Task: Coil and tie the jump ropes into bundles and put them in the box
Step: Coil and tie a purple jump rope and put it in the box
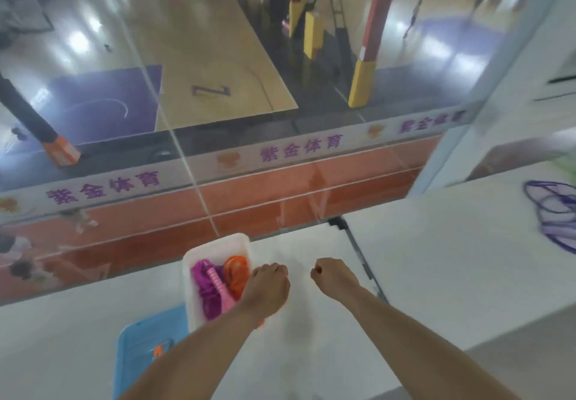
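A white box (199, 251) stands on the white table near the glass wall. Inside it lie a magenta rope bundle (205, 290) with a pink handle and an orange rope bundle (237, 275). My left hand (268, 287) hovers at the box's right edge, partly over the orange bundle, fingers curled with nothing seen in them. To its right, my right hand (327, 275) is a loose fist above the bare tabletop and holds nothing. A purple jump rope (554, 209) lies uncoiled on the table at the far right.
A blue lid (140, 353) lies flat at the near left of the box, with a small orange piece on it. A dark seam (361, 259) splits two table tops. A glass wall (218, 150) runs along the table's far edge, with a sports court below.
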